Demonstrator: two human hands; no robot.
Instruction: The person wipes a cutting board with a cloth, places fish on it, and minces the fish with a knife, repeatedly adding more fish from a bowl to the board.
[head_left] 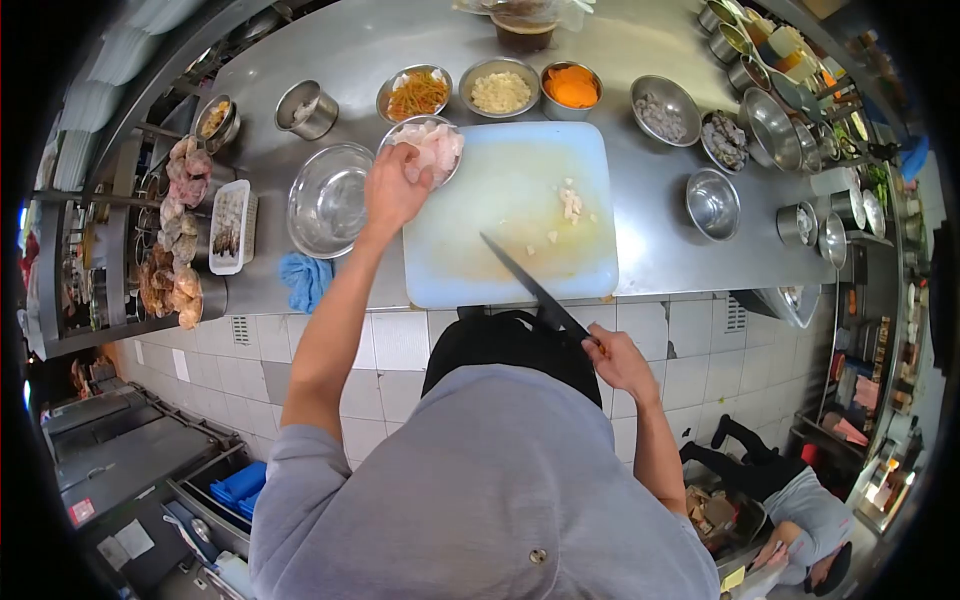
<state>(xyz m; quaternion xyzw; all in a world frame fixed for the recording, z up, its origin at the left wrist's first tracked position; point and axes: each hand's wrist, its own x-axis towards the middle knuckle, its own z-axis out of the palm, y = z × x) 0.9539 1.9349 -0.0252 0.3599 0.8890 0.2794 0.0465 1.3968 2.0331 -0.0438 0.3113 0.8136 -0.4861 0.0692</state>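
My left hand [398, 188] is at the near left rim of a bowl of pale raw meat [438, 150], its fingers bent over the pieces; whether they grip one is hidden. In my right hand [618, 358] is the handle of a dark knife [530, 284], whose blade points up and left over the near part of the cutting board [470, 215]. Small pale diced pieces [571, 203] lie on the right side of the board, with a few crumbs nearer to me. The meat bowl overlaps the board's far left corner.
Left of the board are an empty metal bowl [330, 205], a blue cloth [306, 280] and a white basket [232, 225]. Bowls of shredded food [417, 95], chopped food [501, 93] and orange slices [571, 87] line the far side. Another person [800, 510] is at lower right.
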